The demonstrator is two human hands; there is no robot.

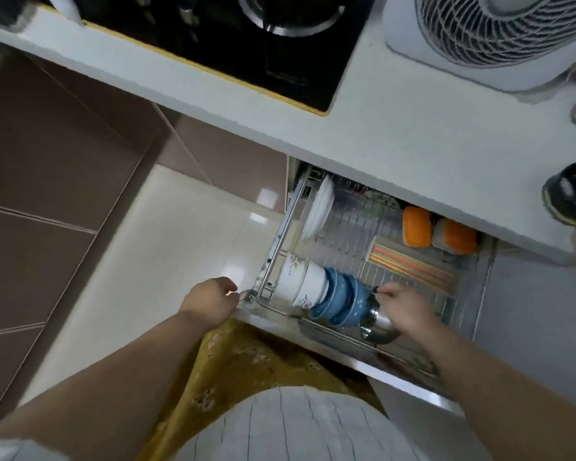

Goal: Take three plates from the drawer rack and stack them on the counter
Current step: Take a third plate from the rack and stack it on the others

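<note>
White plates stand on edge in the drawer rack, faces turned sideways along the rack — rims upward. The left hand is curled at the rack's front corner; the right hand is loosely closed beside a steel pot — whether it grips anything is unclear.

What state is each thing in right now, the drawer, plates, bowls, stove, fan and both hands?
Drawer: pulled open.
Plates: on edge in the rack, none taken yet.
Bowls: nested on their side.
Counter: no plates stacked.
Stove: no flame visible.
Fan: blurred, cannot tell.
Left hand: at the drawer's corner.
Right hand: in the drawer, by a steel pot.

Chrome wire drawer rack, glossy white plates, glossy floor tiles
</note>
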